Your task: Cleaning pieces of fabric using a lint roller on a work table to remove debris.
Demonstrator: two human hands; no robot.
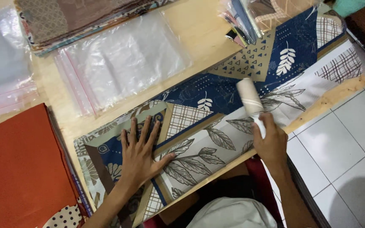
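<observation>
A long folded cloth (216, 114) with navy, beige and white leaf and grid patterns lies along the front edge of a wooden table (199, 42). My left hand (141, 152) presses flat on its left part, fingers spread. My right hand (270, 141) grips the handle of a lint roller (249, 96), whose pale cylinder rests on the cloth near its middle.
A stack of clear plastic bags (119, 59) lies behind the cloth, more bags (3, 63) at far left. Folded fabrics are stacked at the back (77, 19). An orange cloth (20, 164) lies at the left. White tiled floor (343, 143) is on the right.
</observation>
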